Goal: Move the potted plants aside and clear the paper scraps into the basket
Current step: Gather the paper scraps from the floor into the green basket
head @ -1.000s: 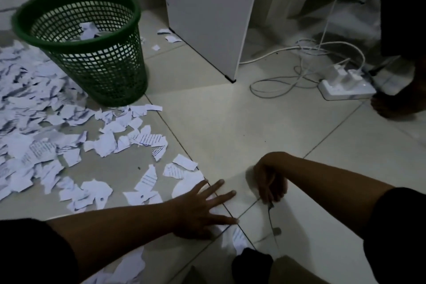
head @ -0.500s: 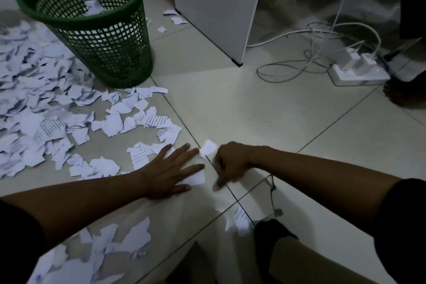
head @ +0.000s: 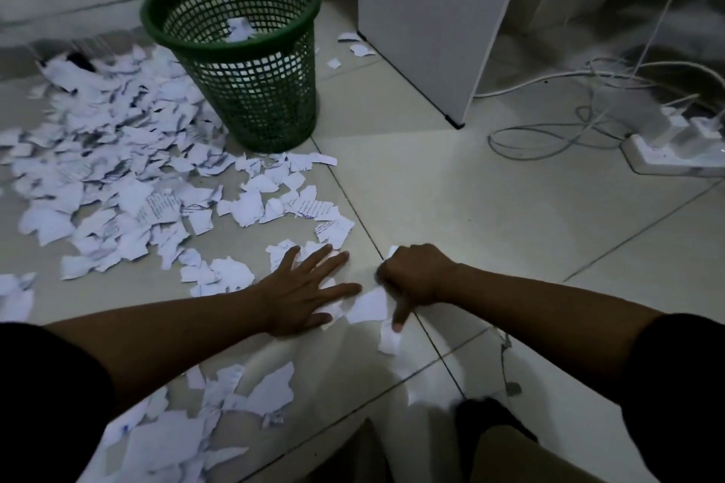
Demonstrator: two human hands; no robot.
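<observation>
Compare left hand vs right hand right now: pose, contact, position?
Pose: the left hand lies flat with fingers spread; the right hand is curled, thumb pointing down.
Contact: the left hand presses paper scraps under its palm; the right hand's thumb touches one scrap, and paper shows at its knuckles.
Position: the left hand lies nearer the scrap pile and green basket.
Shared: both are low on the tile floor.
</observation>
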